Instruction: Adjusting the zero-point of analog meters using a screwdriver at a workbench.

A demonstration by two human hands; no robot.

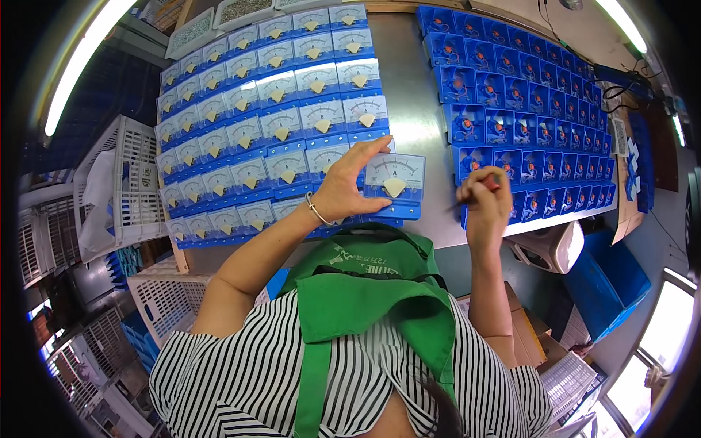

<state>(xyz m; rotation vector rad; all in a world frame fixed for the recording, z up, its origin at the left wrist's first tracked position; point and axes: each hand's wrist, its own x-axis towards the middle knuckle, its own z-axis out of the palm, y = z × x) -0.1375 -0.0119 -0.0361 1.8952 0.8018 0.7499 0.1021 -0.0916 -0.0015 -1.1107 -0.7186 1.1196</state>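
Head view: the left hand (350, 182) grips a blue-and-white panel meter (394, 196), with the thumb at its near edge and the fingers around its far left side. It seems held by the border so that the dial and its pale wedge can be seen. The meter is at the near edge of the desk (409, 80), over the near right corner of the meter rows; whether it rests on them, I cannot tell.

The right hand (488, 198) is closed around a red-handled tool (492, 182), its blurred shaft pointing left, toward the meter but apart from it.

Farther left, the meter rows (317, 77) lie tightly, dials upward, probably to save space. On the right, open blue boxes (458, 84) stand in rows, orange parts inside, perhaps for easy reach. Between both groups, a bare metal strip separates them. White trays (192, 48) of small pieces stand far left.
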